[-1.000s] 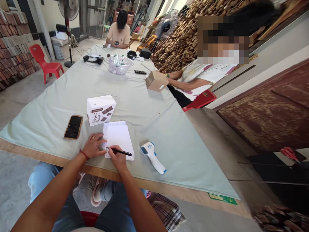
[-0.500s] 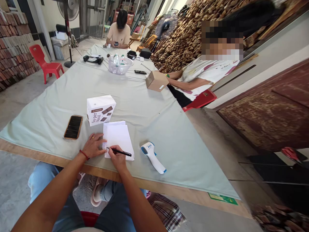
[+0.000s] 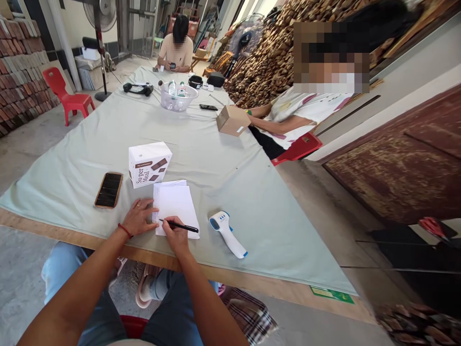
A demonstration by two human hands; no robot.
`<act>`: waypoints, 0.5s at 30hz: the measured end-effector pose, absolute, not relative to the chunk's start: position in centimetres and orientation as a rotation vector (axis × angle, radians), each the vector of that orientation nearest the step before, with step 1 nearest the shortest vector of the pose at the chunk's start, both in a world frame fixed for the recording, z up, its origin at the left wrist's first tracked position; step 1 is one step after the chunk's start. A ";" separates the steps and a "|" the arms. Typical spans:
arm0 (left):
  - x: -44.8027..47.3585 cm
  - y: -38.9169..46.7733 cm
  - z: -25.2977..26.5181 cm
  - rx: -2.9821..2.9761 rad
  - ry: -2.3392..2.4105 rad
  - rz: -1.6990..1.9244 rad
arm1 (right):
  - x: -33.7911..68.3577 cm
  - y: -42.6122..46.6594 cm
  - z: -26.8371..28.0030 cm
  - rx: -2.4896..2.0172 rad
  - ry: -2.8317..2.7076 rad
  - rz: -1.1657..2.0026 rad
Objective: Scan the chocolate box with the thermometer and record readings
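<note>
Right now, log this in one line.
left hand: at edge of paper | right hand: holds black pen | white box: beyond paper

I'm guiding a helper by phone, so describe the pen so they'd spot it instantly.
Find the cloth-covered table, then the white paper toward its near edge. The pen slants over that paper, held in the wearer's right hand. It's slim and black, unlike the white-and-blue thermometer to its right.
</note>
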State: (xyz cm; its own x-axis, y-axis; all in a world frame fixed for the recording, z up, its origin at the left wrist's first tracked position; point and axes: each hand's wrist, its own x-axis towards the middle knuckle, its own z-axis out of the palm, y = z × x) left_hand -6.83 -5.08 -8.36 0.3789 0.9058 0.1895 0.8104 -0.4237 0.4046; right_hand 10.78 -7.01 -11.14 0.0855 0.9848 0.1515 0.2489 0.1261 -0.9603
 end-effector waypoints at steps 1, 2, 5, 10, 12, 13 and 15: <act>-6.8 -5.1 -8.3 2.397 1.524 0.567 | 10.8 -7.0 -11.1 -1.320 -1.362 0.906; -6.8 -5.1 -8.3 2.399 1.525 0.571 | 10.8 -7.0 -11.1 -1.316 -1.357 0.909; -6.8 -5.1 -8.3 2.401 1.525 0.578 | 10.8 -6.9 -11.1 -1.306 -1.357 0.916; -6.8 -5.1 -8.4 2.403 1.525 0.580 | 10.9 -6.9 -11.4 -1.305 -1.373 0.908; -6.8 -5.1 -8.4 2.404 1.525 0.580 | 10.9 -6.9 -11.5 -1.313 -1.380 0.903; -6.8 -5.1 -8.3 2.404 1.525 0.579 | 10.9 -6.9 -11.5 -1.319 -1.382 0.899; -6.8 -5.1 -8.4 2.401 1.524 0.580 | 10.9 -6.9 -11.5 -1.328 -1.383 0.887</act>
